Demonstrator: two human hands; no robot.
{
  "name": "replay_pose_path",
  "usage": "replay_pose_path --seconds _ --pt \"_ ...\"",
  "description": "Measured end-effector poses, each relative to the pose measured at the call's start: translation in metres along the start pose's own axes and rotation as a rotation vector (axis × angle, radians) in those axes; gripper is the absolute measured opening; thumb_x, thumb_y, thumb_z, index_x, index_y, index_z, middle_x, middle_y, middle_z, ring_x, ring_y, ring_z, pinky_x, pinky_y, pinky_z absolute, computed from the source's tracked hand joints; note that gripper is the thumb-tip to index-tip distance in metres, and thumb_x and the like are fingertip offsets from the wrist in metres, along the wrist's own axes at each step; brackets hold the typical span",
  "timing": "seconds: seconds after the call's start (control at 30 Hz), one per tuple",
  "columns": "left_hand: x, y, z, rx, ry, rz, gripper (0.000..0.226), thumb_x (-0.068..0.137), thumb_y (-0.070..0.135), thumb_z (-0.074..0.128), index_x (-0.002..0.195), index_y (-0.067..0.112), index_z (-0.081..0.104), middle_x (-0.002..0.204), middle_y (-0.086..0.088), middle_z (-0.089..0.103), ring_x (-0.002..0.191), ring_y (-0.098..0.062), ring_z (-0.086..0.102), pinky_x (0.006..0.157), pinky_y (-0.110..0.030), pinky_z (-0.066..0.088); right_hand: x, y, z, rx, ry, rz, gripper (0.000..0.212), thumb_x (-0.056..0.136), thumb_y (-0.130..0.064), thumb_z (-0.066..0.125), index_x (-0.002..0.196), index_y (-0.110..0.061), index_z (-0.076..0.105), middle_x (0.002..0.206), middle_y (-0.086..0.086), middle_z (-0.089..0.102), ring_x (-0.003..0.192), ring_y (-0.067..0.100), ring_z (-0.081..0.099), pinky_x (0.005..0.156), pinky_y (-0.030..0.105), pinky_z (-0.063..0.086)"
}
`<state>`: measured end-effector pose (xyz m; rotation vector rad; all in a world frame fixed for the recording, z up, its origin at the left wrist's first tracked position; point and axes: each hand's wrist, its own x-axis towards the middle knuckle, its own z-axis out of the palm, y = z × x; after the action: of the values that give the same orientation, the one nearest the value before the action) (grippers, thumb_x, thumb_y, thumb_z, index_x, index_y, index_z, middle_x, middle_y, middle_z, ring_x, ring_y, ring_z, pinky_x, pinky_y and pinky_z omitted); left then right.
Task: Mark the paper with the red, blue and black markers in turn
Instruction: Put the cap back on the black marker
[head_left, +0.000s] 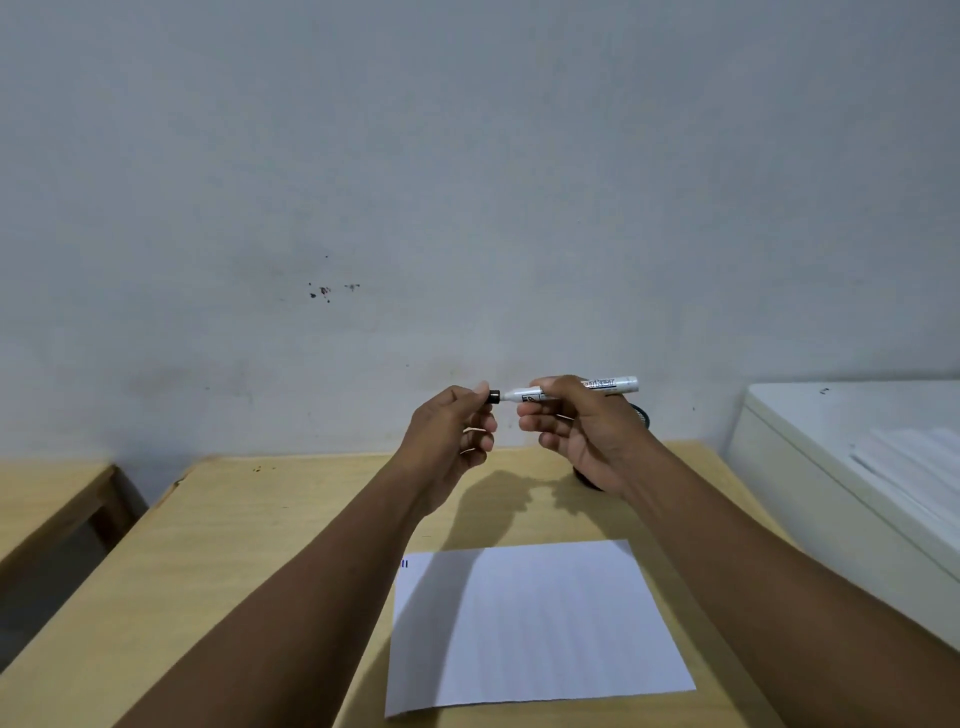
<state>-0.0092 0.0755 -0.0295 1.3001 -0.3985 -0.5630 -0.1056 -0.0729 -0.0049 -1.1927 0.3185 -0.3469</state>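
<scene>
My right hand grips the white barrel of a black marker, held level above the table's far side. My left hand pinches the marker's black cap at the barrel's left end; cap and barrel touch. A white sheet of paper lies flat on the table below my arms. Short blue marks show at the sheet's top left corner, partly hidden by my left forearm. A black mesh pen holder stands behind my right hand, mostly hidden. No red or blue marker is visible.
The light wooden table stands against a grey wall. A white cabinet with stacked paper on top adjoins the table's right side. A second wooden table stands at the left across a gap.
</scene>
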Motion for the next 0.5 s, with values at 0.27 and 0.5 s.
replay_pose_path --seconds 0.27,0.5 --pt "0.011 0.002 0.019 0.147 -0.005 0.078 0.034 0.101 0.037 0.057 0.074 0.015 0.054 0.057 0.0 0.048 0.052 -0.017 0.041 0.056 -0.029 0.035 0.006 0.012 -0.008 0.241 -0.03 0.055 0.007 0.098 -0.014 0.064 0.094 -0.01 0.068 0.074 0.01 0.078 0.057 0.013 0.074 0.05 0.02 0.052" --pt "0.017 0.001 0.033 0.367 -0.055 0.141 0.045 0.105 0.039 0.044 0.07 0.012 0.048 0.052 0.001 0.043 0.047 -0.017 0.039 0.051 -0.027 0.034 0.02 0.002 -0.018 -0.024 0.051 0.074 0.033 0.096 -0.039 0.068 0.093 -0.006 0.067 0.063 0.006 0.072 0.047 0.013 0.065 0.044 0.022 0.044"
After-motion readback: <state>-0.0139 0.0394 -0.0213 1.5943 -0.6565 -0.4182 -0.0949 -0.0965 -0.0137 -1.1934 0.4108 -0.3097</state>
